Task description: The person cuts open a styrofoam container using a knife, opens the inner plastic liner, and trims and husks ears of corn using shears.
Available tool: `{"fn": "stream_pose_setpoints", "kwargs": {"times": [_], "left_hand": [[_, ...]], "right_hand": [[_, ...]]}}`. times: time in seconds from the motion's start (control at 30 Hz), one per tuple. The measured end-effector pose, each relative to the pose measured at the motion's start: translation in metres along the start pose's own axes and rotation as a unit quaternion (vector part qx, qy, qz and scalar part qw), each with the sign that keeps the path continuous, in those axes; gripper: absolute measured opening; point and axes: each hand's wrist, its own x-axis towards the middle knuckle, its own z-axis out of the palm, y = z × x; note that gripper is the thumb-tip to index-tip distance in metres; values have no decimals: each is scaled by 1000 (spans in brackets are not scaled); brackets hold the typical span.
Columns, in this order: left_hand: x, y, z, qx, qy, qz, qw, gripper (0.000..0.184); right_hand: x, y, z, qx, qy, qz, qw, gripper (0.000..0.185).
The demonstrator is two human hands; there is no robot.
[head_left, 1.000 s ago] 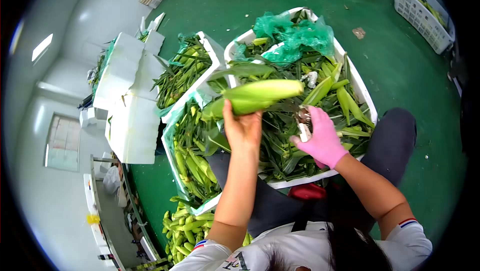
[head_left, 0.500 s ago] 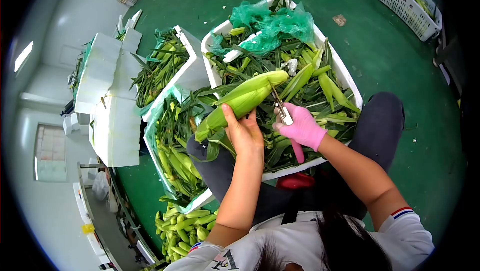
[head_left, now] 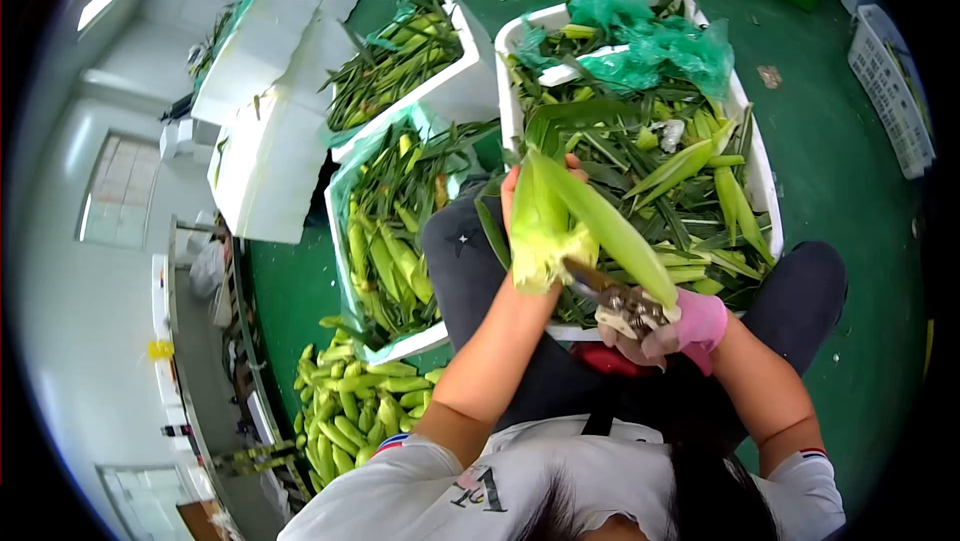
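My left hand (head_left: 511, 193) is closed round a green ear of corn (head_left: 541, 216), mostly hidden behind it. The cut, pale butt of the ear points down toward me, and one husk leaf hangs loose to the right. In a pink glove, my right hand (head_left: 698, 329) grips a pair of pruning shears (head_left: 630, 311) by the handles. Their blade tip is right beside the butt of the ear; whether it touches cannot be made out. Beyond both hands stands a white foam box (head_left: 768, 186) full of stripped husks and leaves (head_left: 610, 166).
To the left, another foam box (head_left: 405, 346) holds unstripped corn (head_left: 385, 251), with a further leaf-filled box (head_left: 475, 46) behind. Trimmed ears (head_left: 350, 416) lie heaped on the green floor. Green plastic film (head_left: 650, 46) covers part of the husks. A white basket (head_left: 890, 91) stands far right.
The ear has been turned so its butt points down toward me, and a husk leaf now hangs off it. The shears have come lower and nearer my body. The whole view has shifted.
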Motion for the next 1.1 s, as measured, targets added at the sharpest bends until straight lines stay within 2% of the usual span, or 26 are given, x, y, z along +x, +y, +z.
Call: {"fn": "stream_pose_setpoints", "kwargs": {"times": [0.03, 0.07, 0.13, 0.17, 0.2, 0.23, 0.27, 0.3, 0.33, 0.37, 0.47, 0.5, 0.57, 0.63, 0.7, 0.73, 0.77, 0.83, 0.9, 0.97, 1.0, 1.03, 1.1], "left_hand": [[-2, -1, -8, -62, -94, -75, 991, 53], [-12, -12, -3, -110, -67, -70, 989, 58], [-22, -15, -14, -131, -108, -76, 983, 56], [-28, -15, -21, -141, -127, -78, 979, 55], [-32, -11, -31, -138, -129, -81, 979, 57], [-38, -6, -37, -102, -184, -87, 974, 58], [-45, 0, -38, -66, -238, -92, 965, 58], [-54, 9, -36, -29, -292, -96, 951, 58], [-71, 22, -32, 52, -246, -33, 967, 59], [-79, 22, -30, 74, -177, 14, 981, 61], [-96, 25, -19, 140, 35, 164, 976, 71], [-92, 35, -29, 151, 51, 131, 978, 81], [-78, 27, -30, 50, -39, 1, 998, 80], [-78, 2, -21, 21, -84, -63, 994, 75], [-78, -3, -25, 45, -58, -126, 989, 75], [-79, -6, -24, 75, -6, -143, 987, 70], [-83, -5, -28, 84, -12, -141, 986, 69], [-96, -2, -26, 156, 24, -91, 983, 79], [-101, 9, -19, 204, 29, -58, 977, 83], [-100, 7, -9, 162, 138, 3, 977, 78], [-99, 11, -14, 202, 85, 11, 976, 71], [-96, 14, -16, 218, 63, 10, 974, 66], [-92, 7, -11, 286, 109, -7, 952, 65]], "right_hand": [[1, 2, -1, -8, -20, 19, 1000, 46], [2, 6, -1, -15, -37, 39, 998, 47], [-2, 10, 2, -9, -61, 88, 994, 52], [-3, 19, 4, 55, -75, 99, 991, 54], [-2, 31, 7, 120, -90, 107, 983, 56], [0, 40, 10, 182, -104, 111, 972, 58], [-2, 33, 23, 197, -67, 78, 975, 61], [-2, 33, 22, 250, -103, 70, 960, 60], [-4, 30, 16, 302, -138, 62, 941, 60], [-5, 28, 12, 351, -173, 54, 919, 60], [4, 19, 7, 233, -43, -32, 971, 59], [10, 14, 3, 235, -16, -64, 970, 57], [15, -1, -7, 179, 76, -89, 977, 51], [16, -1, -32, 125, 128, -103, 978, 47], [16, -12, -43, 162, 240, -108, 951, 43], [18, -14, -51, 212, 250, -118, 937, 38], [21, -14, -62, 260, 254, -128, 923, 34], [17, -6, -107, 296, 296, -254, 872, 25], [16, -11, -95, 247, 457, -238, 821, 26], [14, 13, -93, 231, 368, -139, 890, 20], [17, 27, -84, 216, 347, -87, 909, 21], [26, 35, -66, 178, 350, -64, 918, 26], [38, 27, -26, 6, 432, -77, 899, 35]]}}
